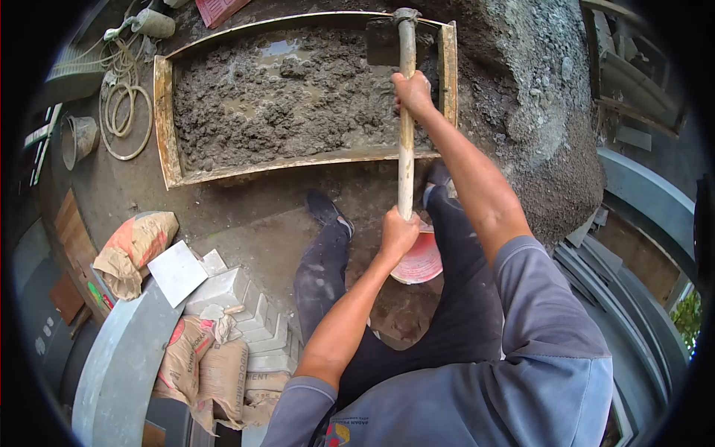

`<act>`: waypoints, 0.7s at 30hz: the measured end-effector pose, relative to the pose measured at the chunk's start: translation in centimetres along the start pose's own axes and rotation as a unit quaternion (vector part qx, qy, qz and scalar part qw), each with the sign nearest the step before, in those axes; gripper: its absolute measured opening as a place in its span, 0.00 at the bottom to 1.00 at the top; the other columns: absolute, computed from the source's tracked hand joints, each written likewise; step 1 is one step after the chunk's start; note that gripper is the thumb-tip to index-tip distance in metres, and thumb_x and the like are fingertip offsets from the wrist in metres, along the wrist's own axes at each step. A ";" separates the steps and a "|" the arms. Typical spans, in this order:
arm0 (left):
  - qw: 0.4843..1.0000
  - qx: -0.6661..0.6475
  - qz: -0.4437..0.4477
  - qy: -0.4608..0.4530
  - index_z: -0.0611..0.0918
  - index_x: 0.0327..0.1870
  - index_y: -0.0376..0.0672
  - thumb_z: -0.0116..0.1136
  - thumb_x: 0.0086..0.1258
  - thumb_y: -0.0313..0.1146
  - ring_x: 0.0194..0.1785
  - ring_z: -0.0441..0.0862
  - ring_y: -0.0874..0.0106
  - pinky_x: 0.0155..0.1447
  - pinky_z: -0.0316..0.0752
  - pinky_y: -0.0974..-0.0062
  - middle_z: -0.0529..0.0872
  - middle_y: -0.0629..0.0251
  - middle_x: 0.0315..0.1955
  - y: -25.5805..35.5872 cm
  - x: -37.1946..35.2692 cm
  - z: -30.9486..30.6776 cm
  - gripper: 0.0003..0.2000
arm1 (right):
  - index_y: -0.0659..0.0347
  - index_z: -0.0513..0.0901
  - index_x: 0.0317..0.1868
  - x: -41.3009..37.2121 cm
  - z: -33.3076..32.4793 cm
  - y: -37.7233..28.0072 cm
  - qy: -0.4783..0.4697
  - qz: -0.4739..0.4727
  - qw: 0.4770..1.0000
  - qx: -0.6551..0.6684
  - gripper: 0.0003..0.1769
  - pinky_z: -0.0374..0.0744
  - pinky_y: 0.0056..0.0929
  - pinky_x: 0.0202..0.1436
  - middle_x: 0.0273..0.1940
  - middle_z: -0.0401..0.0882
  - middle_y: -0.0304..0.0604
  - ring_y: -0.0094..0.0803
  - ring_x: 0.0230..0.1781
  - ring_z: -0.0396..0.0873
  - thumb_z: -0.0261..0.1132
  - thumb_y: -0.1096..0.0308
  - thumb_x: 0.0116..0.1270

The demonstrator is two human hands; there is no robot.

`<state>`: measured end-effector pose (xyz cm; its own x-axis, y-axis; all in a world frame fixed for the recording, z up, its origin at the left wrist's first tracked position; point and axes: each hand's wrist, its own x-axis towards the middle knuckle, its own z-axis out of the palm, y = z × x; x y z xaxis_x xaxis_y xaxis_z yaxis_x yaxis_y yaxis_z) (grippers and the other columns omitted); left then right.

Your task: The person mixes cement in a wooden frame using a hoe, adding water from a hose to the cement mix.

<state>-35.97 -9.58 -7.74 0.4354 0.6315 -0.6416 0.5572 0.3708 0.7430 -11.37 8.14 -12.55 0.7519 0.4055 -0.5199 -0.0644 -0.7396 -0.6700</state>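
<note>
Both my hands grip the long wooden handle (pixel 407 141) of a hoe. My left hand (pixel 400 234) is closed round its lower end, near my knees. Farther up, my right hand (pixel 414 94) wraps round the handle over the right end of a wooden trough (pixel 165 123). The hoe's head (pixel 406 15) is at the trough's far right corner; its blade looks dark and partly hidden. Wet grey mortar (pixel 275 104), lumpy with small puddles, lies in the trough.
A pink-red bucket (pixel 418 259) stands between my legs. Gravel (pixel 547 97) is heaped at right. Cement bags (pixel 222 372) and stacked blocks (pixel 257 320) stand at lower left, another bag (pixel 135 249) above them. A coiled hose (pixel 126 123) and grey bucket (pixel 80 141) lie at upper left.
</note>
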 end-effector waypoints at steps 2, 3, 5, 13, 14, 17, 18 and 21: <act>0.998 -0.035 -0.041 -0.021 0.82 0.34 0.27 0.61 0.62 0.30 0.31 0.89 0.51 0.38 0.79 0.56 0.85 0.41 0.23 0.6 1.9 2.1 0.11 | 0.75 0.78 0.38 3.7 0.0 2.6 -0.007 0.020 0.999 -0.037 0.18 0.80 0.34 0.19 0.23 0.80 0.44 0.31 0.19 0.81 0.66 0.63 0.69; 0.996 -0.043 -0.066 -0.030 0.82 0.34 0.27 0.61 0.62 0.29 0.31 0.89 0.50 0.39 0.79 0.56 0.85 0.40 0.23 0.6 2.5 3.2 0.10 | 0.75 0.79 0.36 5.3 0.4 4.7 -0.007 0.039 0.997 -0.063 0.18 0.80 0.35 0.19 0.23 0.80 0.45 0.32 0.19 0.82 0.66 0.63 0.69; 0.993 -0.047 -0.103 -0.037 0.83 0.35 0.27 0.61 0.61 0.29 0.36 0.89 0.46 0.42 0.80 0.54 0.85 0.37 0.26 0.9 3.2 4.9 0.10 | 0.75 0.80 0.35 7.0 0.7 8.5 -0.015 0.054 0.995 -0.080 0.19 0.81 0.36 0.19 0.23 0.81 0.47 0.33 0.18 0.81 0.65 0.62 0.69; 0.988 0.051 -0.147 0.000 0.85 0.40 0.28 0.63 0.62 0.29 0.43 0.88 0.42 0.47 0.81 0.53 0.87 0.35 0.32 2.0 -3.5 2.1 0.11 | 0.74 0.76 0.45 1.9 0.6 13.6 -0.110 0.204 0.970 0.076 0.17 0.78 0.35 0.18 0.24 0.74 0.41 0.30 0.17 0.74 0.64 0.63 0.73; 0.987 0.057 -0.149 0.002 0.85 0.40 0.29 0.63 0.62 0.29 0.43 0.89 0.43 0.47 0.81 0.53 0.87 0.36 0.33 1.8 -4.4 1.4 0.11 | 0.74 0.76 0.44 1.0 1.3 13.7 -0.108 0.198 0.970 0.093 0.16 0.78 0.35 0.18 0.24 0.74 0.42 0.31 0.17 0.74 0.63 0.64 0.73; 0.981 0.059 -0.186 -0.004 0.84 0.39 0.29 0.63 0.62 0.29 0.43 0.89 0.45 0.45 0.82 0.56 0.88 0.37 0.33 2.7 -7.9 -0.8 0.11 | 0.78 0.75 0.45 -2.8 2.8 13.0 -0.120 0.150 0.979 0.068 0.21 0.79 0.37 0.15 0.25 0.80 0.49 0.35 0.16 0.80 0.66 0.63 0.69; 0.984 0.049 -0.169 0.007 0.84 0.38 0.29 0.63 0.62 0.29 0.41 0.89 0.45 0.43 0.82 0.56 0.87 0.38 0.31 2.2 -9.2 -0.8 0.10 | 0.77 0.74 0.46 -5.4 2.6 11.2 -0.127 0.149 0.978 0.075 0.21 0.80 0.37 0.16 0.25 0.81 0.49 0.35 0.15 0.80 0.66 0.62 0.68; 0.992 0.014 -0.123 0.033 0.83 0.36 0.29 0.63 0.63 0.28 0.35 0.89 0.52 0.40 0.80 0.59 0.86 0.42 0.27 -0.2 -10.8 1.1 0.09 | 0.75 0.73 0.48 -6.6 0.7 8.0 -0.127 0.111 0.983 0.070 0.20 0.80 0.37 0.16 0.25 0.81 0.50 0.35 0.15 0.80 0.64 0.63 0.68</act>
<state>-39.99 -17.23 -1.23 0.2371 0.5677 -0.7883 0.6603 0.5011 0.5594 -17.37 -0.06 -14.83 0.5216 0.3778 -0.7650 -0.3117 -0.7503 -0.5831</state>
